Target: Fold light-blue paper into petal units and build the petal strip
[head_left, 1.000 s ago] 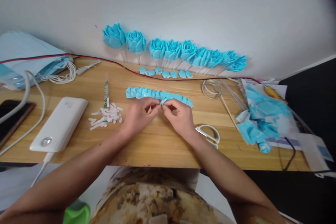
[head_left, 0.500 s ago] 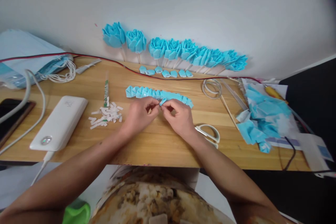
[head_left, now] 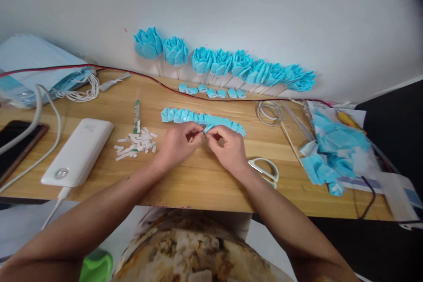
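Observation:
Between the fingertips of both hands is a small folded blue piece (head_left: pixel 208 128), mostly covered by the fingers. My left hand (head_left: pixel 181 141) pinches it from the left, thumb and forefinger closed. On the other side my right hand (head_left: pixel 228 146) is also closed in a pinch on it. Just beyond the hands lies a row of folded blue pieces (head_left: pixel 185 116), set side by side. Scissors (head_left: pixel 266 169) with pale handles rest by my right wrist, their blades hidden under it. White paper strips (head_left: pixel 140 142) are heaped left of my left hand.
Blue flowers (head_left: pixel 239 62) on sticks lean along the wall, with more small blue pieces (head_left: pixel 210 92) before them. A white power bank (head_left: pixel 79 152) and phone (head_left: pixel 24 145) lie left. A tape ring (head_left: pixel 270 112) and blue scraps (head_left: pixel 337 141) lie right. A red-black cable (head_left: pixel 132 73) crosses behind.
The whole view has shifted slightly, so things appear a little further right. Both hands keep their pinch on the small blue piece, with barely any finger movement.

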Motion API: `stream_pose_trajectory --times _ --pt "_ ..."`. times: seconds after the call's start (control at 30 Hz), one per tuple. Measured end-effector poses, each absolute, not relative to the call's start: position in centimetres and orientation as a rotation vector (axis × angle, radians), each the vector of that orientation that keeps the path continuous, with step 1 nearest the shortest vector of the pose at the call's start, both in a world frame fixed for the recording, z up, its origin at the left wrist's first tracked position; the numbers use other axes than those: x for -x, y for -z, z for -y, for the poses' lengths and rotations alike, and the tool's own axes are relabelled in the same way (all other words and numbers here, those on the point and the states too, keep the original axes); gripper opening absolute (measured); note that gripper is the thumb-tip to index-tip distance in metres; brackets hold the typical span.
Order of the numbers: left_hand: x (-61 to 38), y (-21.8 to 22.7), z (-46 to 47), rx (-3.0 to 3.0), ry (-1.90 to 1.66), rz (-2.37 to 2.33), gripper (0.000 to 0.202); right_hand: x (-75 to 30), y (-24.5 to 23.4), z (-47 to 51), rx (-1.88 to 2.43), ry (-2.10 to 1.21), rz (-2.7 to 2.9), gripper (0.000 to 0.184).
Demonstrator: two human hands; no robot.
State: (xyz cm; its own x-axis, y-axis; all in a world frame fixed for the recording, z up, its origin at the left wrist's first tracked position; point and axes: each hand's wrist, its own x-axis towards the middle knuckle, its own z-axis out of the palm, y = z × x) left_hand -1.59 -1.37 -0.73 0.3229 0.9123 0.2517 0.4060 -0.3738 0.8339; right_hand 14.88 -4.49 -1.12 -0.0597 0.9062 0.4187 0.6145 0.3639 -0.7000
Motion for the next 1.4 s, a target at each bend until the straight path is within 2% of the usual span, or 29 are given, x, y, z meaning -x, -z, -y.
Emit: stream_pose_trajectory --times 0.53,0.9,1.4 --pt "1.66 0.69 1.36 -1.855 -0.958 -1.135 0.015 -14.99 1.20 4.43 1.366 -0.554 1.676 0.012" --pt "1.68 0.74 1.38 -1.916 -0.962 -1.172 0.016 -15.04 0.84 4.18 1.376 -0.817 1.515 0.012" --pt "1.75 0.61 1.45 -2.072 -0.986 -1.163 0.017 -15.04 0.89 4.24 1.369 -0.838 1.525 0.013"
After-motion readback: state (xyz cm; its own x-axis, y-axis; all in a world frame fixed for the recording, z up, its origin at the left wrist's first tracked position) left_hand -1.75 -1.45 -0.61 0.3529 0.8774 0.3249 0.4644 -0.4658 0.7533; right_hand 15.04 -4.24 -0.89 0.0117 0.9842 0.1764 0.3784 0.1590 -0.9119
